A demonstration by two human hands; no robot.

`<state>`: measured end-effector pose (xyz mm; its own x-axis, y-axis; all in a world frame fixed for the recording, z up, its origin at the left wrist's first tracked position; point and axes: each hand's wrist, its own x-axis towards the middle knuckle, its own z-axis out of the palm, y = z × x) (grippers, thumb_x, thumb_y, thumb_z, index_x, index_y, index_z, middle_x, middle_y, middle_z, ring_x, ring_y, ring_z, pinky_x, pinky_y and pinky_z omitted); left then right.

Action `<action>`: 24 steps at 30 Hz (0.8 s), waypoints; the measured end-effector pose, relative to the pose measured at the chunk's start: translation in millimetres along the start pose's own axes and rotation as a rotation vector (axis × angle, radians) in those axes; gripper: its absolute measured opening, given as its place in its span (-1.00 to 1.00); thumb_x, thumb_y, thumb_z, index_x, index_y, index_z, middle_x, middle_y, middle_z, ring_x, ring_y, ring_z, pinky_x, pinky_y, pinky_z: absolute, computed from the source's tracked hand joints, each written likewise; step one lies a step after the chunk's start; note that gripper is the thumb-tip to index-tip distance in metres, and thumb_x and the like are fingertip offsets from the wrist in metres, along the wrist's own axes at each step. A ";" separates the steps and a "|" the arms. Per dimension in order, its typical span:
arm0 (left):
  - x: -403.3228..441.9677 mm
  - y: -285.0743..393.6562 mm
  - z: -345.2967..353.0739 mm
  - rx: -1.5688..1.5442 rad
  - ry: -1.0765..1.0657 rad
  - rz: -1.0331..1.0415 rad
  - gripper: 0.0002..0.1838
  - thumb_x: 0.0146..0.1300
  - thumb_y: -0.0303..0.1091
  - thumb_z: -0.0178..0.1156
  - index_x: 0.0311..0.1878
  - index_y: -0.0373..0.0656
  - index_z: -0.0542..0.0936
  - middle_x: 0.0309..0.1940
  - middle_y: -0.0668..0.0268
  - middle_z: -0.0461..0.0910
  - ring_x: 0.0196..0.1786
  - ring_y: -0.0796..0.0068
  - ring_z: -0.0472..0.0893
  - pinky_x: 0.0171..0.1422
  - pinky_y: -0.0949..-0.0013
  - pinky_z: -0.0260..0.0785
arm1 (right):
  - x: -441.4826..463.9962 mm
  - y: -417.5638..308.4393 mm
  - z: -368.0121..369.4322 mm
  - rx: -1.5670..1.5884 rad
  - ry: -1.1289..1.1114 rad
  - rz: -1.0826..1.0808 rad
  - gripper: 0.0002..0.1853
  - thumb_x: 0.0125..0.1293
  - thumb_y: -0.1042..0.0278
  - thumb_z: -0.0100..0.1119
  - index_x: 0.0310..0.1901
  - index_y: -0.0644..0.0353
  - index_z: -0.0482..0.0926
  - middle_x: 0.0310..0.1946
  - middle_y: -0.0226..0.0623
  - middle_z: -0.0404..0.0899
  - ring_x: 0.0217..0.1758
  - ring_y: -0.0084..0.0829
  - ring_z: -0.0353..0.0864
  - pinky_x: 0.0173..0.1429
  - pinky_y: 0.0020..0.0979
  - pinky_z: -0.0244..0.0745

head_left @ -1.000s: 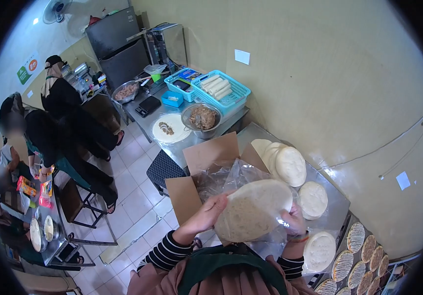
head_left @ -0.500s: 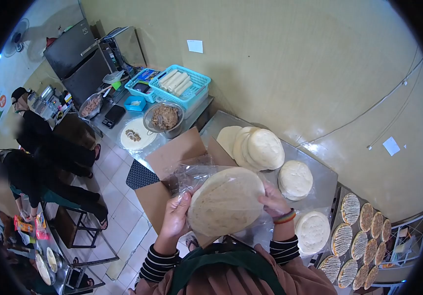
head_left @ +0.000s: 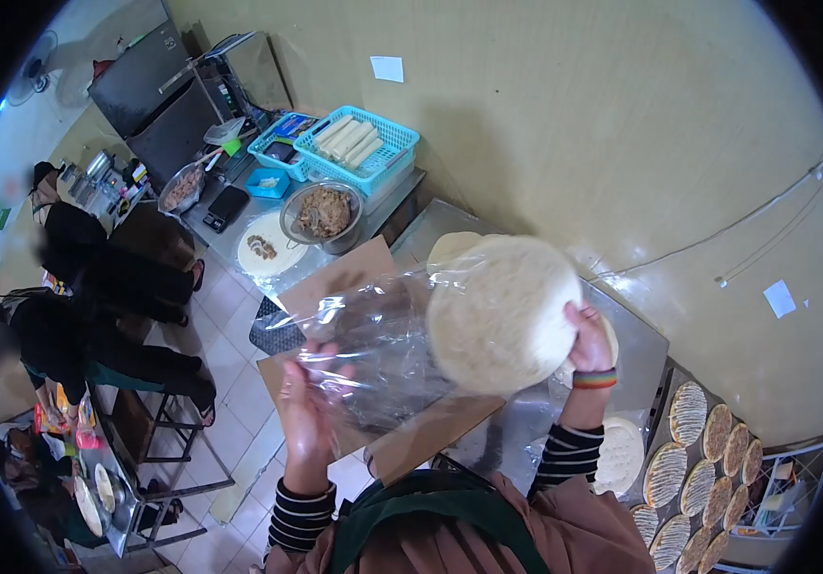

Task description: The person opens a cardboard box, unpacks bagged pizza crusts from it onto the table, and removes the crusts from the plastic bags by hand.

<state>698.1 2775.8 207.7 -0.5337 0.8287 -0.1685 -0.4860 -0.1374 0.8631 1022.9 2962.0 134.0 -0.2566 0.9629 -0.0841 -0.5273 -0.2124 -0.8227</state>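
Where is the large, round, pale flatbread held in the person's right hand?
In the head view, the flatbread is right of centre, gripped at its right edge by the right hand, with clear plastic film on its left and brown cardboard below.

The right grip [head_left: 588, 340] holds a pale flatbread [head_left: 497, 316] by its edge — the left grip [head_left: 308, 402] touches clear plastic [head_left: 387, 335] reaching the bread, above a cardboard box [head_left: 435, 435].

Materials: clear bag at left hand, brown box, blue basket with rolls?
Clear bag: likely thin plastic film, glossy; see-through, wrinkled, glare streaks.
Brown box: probably cardboard, matte; stiff folded flaps.
Blue basket: looks like moulded plastic, sheen unclear; evenly perforated walls.
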 end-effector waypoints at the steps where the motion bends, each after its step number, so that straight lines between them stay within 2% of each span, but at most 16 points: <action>1: 10.8 -7.2 -15.4 -0.080 0.080 0.071 -0.47 0.32 0.00 -0.19 0.13 -0.28 0.27 0.01 0.09 0.41 -0.05 0.30 0.52 -0.04 0.26 0.44 | 7.5 -10.3 -1.1 0.025 0.034 -0.035 -0.73 0.18 0.43 0.11 -0.07 0.26 0.48 -0.17 -0.25 0.56 -0.17 -0.45 0.57 -0.05 -0.43 0.47; 4: 14.9 -1.1 -27.9 0.172 0.204 0.372 -0.49 0.34 -0.02 -0.21 0.13 -0.28 0.29 0.03 0.07 0.40 -0.03 0.27 0.51 0.00 0.28 0.41 | 28.0 -36.1 8.6 0.029 0.138 -0.186 -0.73 0.18 0.47 0.10 -0.06 0.26 0.47 -0.13 -0.25 0.54 -0.14 -0.46 0.55 -0.01 -0.46 0.45; 6: 18.5 -7.4 -23.5 0.339 0.278 0.536 -0.54 0.38 -0.11 -0.29 0.09 -0.30 0.33 0.06 0.06 0.40 -0.04 0.21 0.51 0.03 0.27 0.38 | 49.1 -29.8 -5.4 -0.288 0.185 -0.445 -0.70 0.17 0.53 0.09 -0.02 0.26 0.45 -0.12 -0.26 0.53 -0.11 -0.50 0.52 0.01 -0.50 0.42; 8: 22.8 -21.4 -25.0 0.814 0.135 1.033 -0.61 0.35 -0.19 -0.20 -0.03 -0.34 0.43 0.10 0.03 0.37 0.06 0.06 0.45 0.12 0.20 0.32 | 67.7 -4.2 -20.1 -0.588 0.128 -0.469 -0.69 0.14 0.58 0.08 -0.03 0.23 0.47 -0.13 -0.34 0.53 -0.10 -0.55 0.48 0.03 -0.51 0.38; 9: 25.3 -28.6 -24.1 0.815 0.120 1.025 -0.61 0.35 -0.19 -0.20 -0.03 -0.34 0.43 0.10 0.03 0.37 0.06 0.06 0.45 0.12 0.20 0.32 | 70.9 14.4 -28.6 -0.739 0.071 -0.451 -0.68 0.10 0.54 0.13 -0.05 0.21 0.48 -0.12 -0.33 0.53 -0.07 -0.48 0.49 0.05 -0.46 0.38; 11: 32.7 -45.1 -18.8 1.547 -0.394 1.015 -0.80 0.08 -0.31 0.06 -0.26 -0.12 0.60 0.23 -0.05 0.19 0.22 -0.14 0.24 0.23 -0.03 0.13 | 77.0 49.3 -54.6 -1.157 0.040 -0.447 -0.64 -0.01 0.46 0.21 -0.09 0.17 0.51 -0.09 -0.26 0.52 -0.02 -0.32 0.48 0.07 -0.35 0.37; 14: 44.2 -91.0 -21.5 1.850 -0.588 0.577 -0.75 0.12 -0.14 0.06 -0.24 -0.02 0.61 0.25 -0.06 0.11 0.26 -0.12 0.15 0.21 -0.19 0.02 | 55.0 101.9 -108.7 -1.705 0.361 -0.222 -0.62 -0.06 0.35 0.22 -0.11 0.09 0.50 -0.07 -0.12 0.47 0.04 -0.14 0.41 0.10 -0.22 0.33; 15: 56.6 -123.8 -44.8 1.849 -0.649 0.379 -0.70 0.14 -0.08 0.04 -0.25 -0.05 0.62 0.21 -0.11 0.17 0.29 -0.04 0.09 0.22 -0.19 -0.02 | 46.6 111.6 -118.7 -1.884 0.439 0.031 -0.60 -0.06 0.27 0.15 -0.09 0.08 0.48 -0.07 -0.11 0.46 0.02 -0.12 0.40 0.09 -0.20 0.32; 16: 76.1 -167.0 -70.2 1.860 -0.789 0.285 -0.68 0.16 -0.05 0.01 -0.22 -0.04 0.61 0.19 -0.05 0.21 0.18 -0.05 0.26 0.17 -0.14 0.09 | 30.8 134.1 -147.3 -2.050 0.419 -0.027 -0.55 -0.02 0.21 0.12 -0.03 0.12 0.44 -0.01 -0.06 0.41 0.08 -0.09 0.34 0.11 -0.17 0.29; 17: 81.0 -171.2 -62.5 1.831 -0.846 -0.045 -0.63 0.18 -0.02 -0.04 -0.20 -0.06 0.60 0.06 0.02 0.39 0.05 0.00 0.40 0.13 -0.06 0.17 | 31.7 176.8 -208.3 -2.319 0.396 0.072 -0.41 -0.02 0.15 0.12 0.10 0.17 0.33 0.11 -0.08 0.31 0.19 -0.10 0.24 0.17 -0.11 0.22; 18: 100.8 -205.1 -79.6 1.759 -1.151 -0.089 -0.57 0.17 0.03 -0.05 -0.16 -0.09 0.58 -0.04 0.09 0.48 -0.05 0.08 0.48 0.09 -0.02 0.22 | 19.0 178.1 -200.6 -2.221 0.517 0.352 -0.25 0.00 0.04 0.11 0.22 0.20 0.15 0.21 -0.14 0.19 0.27 -0.11 0.14 0.20 -0.09 0.17; 19: 111.0 -219.2 -88.6 1.485 -1.415 0.076 -0.52 0.18 0.04 -0.09 -0.14 -0.17 0.55 -0.05 0.07 0.48 0.01 0.16 0.46 0.09 0.01 0.22 | 10.5 197.3 -219.9 -2.449 0.568 0.310 -0.26 0.04 -0.02 0.05 0.23 0.18 0.13 0.20 -0.16 0.20 0.25 -0.19 0.19 0.13 -0.17 0.26; 20: 105.1 -218.9 -76.5 1.593 -1.063 -0.299 -0.45 0.15 0.07 -0.11 -0.02 -0.20 0.48 0.03 0.07 0.43 0.08 0.04 0.40 0.16 0.08 0.19 | 9.7 214.5 -236.4 -2.669 0.649 0.236 -0.26 0.09 -0.08 -0.01 0.24 0.17 0.11 0.20 -0.18 0.20 0.24 -0.27 0.23 0.06 -0.26 0.35; 21: 88.9 -166.0 -38.4 1.709 -1.104 -0.421 -0.33 0.11 0.11 -0.12 0.16 -0.20 0.33 0.23 0.06 0.21 0.18 -0.05 0.29 0.26 0.11 0.10 | 11.1 202.5 -232.2 -2.662 0.711 0.246 -0.37 0.13 -0.06 -0.06 0.18 0.14 0.24 0.08 -0.26 0.37 0.05 -0.39 0.44 -0.15 -0.40 0.47; 23: 97.9 -199.3 -46.6 1.690 -0.889 -0.489 -0.16 0.04 0.18 -0.07 0.31 -0.15 0.09 0.36 0.04 -0.20 0.28 -0.11 0.14 0.32 0.04 -0.01 | 5.9 173.7 -235.1 -2.580 0.507 0.083 -0.62 0.18 0.12 -0.07 -0.01 0.11 0.41 -0.21 -0.35 0.51 -0.26 -0.40 0.59 -0.30 -0.33 0.51; 24: 93.7 -200.1 -43.8 1.668 -0.777 -0.441 -0.18 0.02 0.17 -0.03 0.29 -0.15 0.15 0.35 0.01 -0.16 0.27 -0.10 0.17 0.32 0.03 0.00 | 8.5 149.9 -195.1 -2.347 0.533 0.362 -0.66 0.14 0.33 0.01 -0.01 0.12 0.41 -0.10 -0.28 0.46 -0.12 -0.29 0.54 -0.19 -0.37 0.51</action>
<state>715.0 2857.2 -1.6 0.0442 0.7464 -0.6641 0.8479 0.3235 0.4201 1099.7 2970.9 -99.7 0.2399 0.9683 -0.0695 0.9376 -0.2126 0.2751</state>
